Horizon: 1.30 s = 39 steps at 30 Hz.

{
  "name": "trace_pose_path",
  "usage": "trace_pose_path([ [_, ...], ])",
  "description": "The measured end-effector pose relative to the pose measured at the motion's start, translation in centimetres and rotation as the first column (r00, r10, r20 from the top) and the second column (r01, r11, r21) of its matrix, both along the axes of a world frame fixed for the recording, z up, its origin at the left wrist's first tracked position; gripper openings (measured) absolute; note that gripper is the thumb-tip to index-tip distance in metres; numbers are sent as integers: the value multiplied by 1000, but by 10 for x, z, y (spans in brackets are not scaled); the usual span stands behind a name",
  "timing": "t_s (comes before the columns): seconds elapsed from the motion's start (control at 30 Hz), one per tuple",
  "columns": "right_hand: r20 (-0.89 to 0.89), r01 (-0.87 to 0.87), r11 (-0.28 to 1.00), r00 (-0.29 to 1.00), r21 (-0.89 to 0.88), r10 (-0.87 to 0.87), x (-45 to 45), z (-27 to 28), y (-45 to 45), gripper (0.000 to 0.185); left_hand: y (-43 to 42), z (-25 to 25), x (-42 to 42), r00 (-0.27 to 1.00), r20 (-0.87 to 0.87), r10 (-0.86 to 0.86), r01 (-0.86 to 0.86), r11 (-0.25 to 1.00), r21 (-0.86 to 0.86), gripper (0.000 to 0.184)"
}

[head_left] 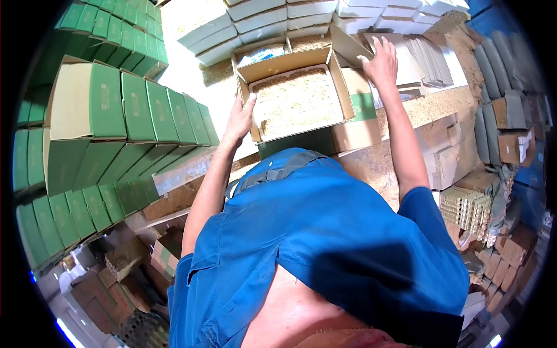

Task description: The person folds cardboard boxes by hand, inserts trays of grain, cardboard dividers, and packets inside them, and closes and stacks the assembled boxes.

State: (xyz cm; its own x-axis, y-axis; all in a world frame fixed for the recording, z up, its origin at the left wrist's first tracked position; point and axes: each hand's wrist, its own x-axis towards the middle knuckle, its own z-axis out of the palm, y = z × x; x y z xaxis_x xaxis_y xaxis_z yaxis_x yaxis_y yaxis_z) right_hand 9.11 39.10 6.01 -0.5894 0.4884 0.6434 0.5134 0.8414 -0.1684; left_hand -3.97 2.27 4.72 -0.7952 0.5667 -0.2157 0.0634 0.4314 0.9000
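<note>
An open cardboard box (345, 87) stands in front of me, with a pale tray of light brown shavings (299, 101) inside. My left hand (241, 118) grips the box's left wall, thumb near the top edge and fingers on the outer side. To the right of the box, my right hand (382, 62) has its fingers spread beside a raised cardboard flap (348, 47) and over flat grey cardboard sheets (426, 61). Its thumb is by the flap's edge; whether they touch is unclear.
Green boxes (139, 110) are stacked in rows on the left. White boxes (261, 20) line the back. Egg-tray-like stacks (464, 211), grey bundles (493, 64) and small cartons (510, 148) lie at the right. Loose shavings (429, 110) cover part of the work surface.
</note>
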Motion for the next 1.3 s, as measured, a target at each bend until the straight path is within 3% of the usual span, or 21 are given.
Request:
trace_pose_path([
  [0.07, 12, -1, 1000, 1000, -14, 2, -12, -36, 35, 32, -4, 3, 1, 998, 61, 16, -15, 1000, -17, 56],
  [0.13, 386, 241, 869, 920, -432, -63, -17, -44, 49, 28, -6, 0, 2, 998, 61, 13, -14, 999, 29, 54],
  [0.17, 377, 228, 872, 925, -432, -55, -19, -48, 57, 28, -5, -1, 1, 998, 52, 22, -24, 999, 32, 54],
  [0.23, 140, 135, 871, 987, -472, -77, -11, -46, 52, 22, -4, 4, 10, 995, 83, 62, -67, 996, 60, 53],
  [0.3, 130, 148, 906, 986, -398, -104, -6, -35, 54, 20, -3, 8, 16, 994, 82, 78, -83, 995, 57, 53],
  [0.43, -293, -104, 909, 956, -403, -21, 14, 31, 32, 35, -2, 8, 11, 995, 70, 75, -77, 997, 28, 54],
  [0.5, -278, -63, 883, 958, -466, -78, 24, 66, 19, 36, -2, 3, 10, 993, 82, 81, -83, 996, 28, 54],
  [0.53, -390, -154, 936, 921, -318, 19, 25, 76, 14, 32, -2, -2, 8, 992, 94, 78, -82, 996, 46, 55],
  [0.57, -387, -152, 897, 922, -416, -23, 30, 88, 4, 30, -3, -6, 5, 992, 103, 73, -80, 995, 67, 55],
  [0.67, -450, -280, 846, 892, -453, 55, 39, 107, -9, 30, -3, -11, 3, 993, 102, 62, -69, 995, 73, 57],
  [0.77, -341, -232, 790, 940, -567, 31, 45, 123, -27, 31, -4, -4, 5, 994, 108, 36, -48, 992, 114, 61],
  [0.83, -363, -235, 839, 931, -491, 49, 48, 133, -43, 30, 0, 20, 10, 996, -67, 66, -60, 994, 94, 65],
  [0.87, -386, -237, 880, 920, -412, 67, 50, 140, -51, 30, -3, -18, -7, 963, -262, 68, -45, 995, 94, 71],
  [0.9, -410, -229, 879, 911, -417, 43, 53, 151, -61, 28, -3, -10, -6, 964, -257, 68, -44, 994, 99, 71],
  [1.0, -477, -311, 792, 878, -526, 29, 68, 165, -60, 27, 3, 45, -2, 755, -654, 50, -70, 998, -4, 71],
  [1.03, -477, -308, 797, 878, -519, 29, 67, 166, -64, 27, 9, 55, -4, 755, -653, 53, -66, 998, 5, 71],
  [1.1, -452, -367, 512, 890, -777, -49, 65, 162, -82, 28, 23, 75, -4, 928, -371, -20, 144, 940, 308, 68],
  [1.13, -497, -427, 410, 865, -806, -77, 55, 156, -99, 28, 30, 93, 5, 996, -79, -33, 68, 862, 502, 59],
  [1.17, -419, -365, 425, 907, -828, -38, 52, 144, -106, 25, 29, 111, 5, 996, 48, -76, 49, 904, 425, 49],
  [1.23, -455, -421, 314, 890, -851, -41, 44, 131, -124, 27, 38, 103, 7, 992, 126, -32, -54, 775, 629, 44],
  [1.3, -587, -550, 231, 796, -803, -144, 40, 113, -128, 29, 37, 96, 3, 993, 115, -28, -50, 784, 619, 39],
])
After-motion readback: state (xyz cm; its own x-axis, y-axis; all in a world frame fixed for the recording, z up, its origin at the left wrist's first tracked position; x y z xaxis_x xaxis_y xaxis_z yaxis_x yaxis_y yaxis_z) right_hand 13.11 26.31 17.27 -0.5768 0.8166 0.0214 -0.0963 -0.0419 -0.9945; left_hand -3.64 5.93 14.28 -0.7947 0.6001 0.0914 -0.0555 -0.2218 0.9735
